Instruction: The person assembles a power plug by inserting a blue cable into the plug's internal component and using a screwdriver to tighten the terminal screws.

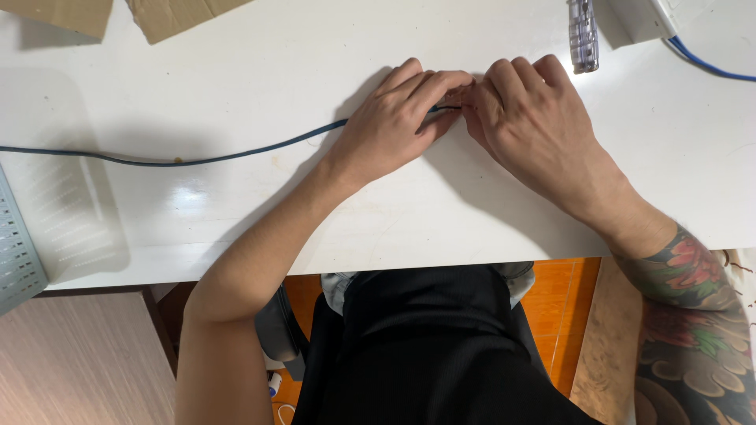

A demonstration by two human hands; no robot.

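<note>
A grey perforated metal tray sits at the left edge of the white table. Brown cardboard pieces lie at the far left corner. A thin dark-blue cable runs from the left edge toward the middle, ending between both hands. Left hand rests on it, fingers curled together, pinching the cable end. Right hand touches the left, fingers bunched on the same end. A clear plastic tool lies near the far right corner.

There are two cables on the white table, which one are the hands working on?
The dark blue-grey cable running in from the left edge; its end sits between the left hand and right hand. The brighter blue cable lies untouched at the top right corner.
</note>
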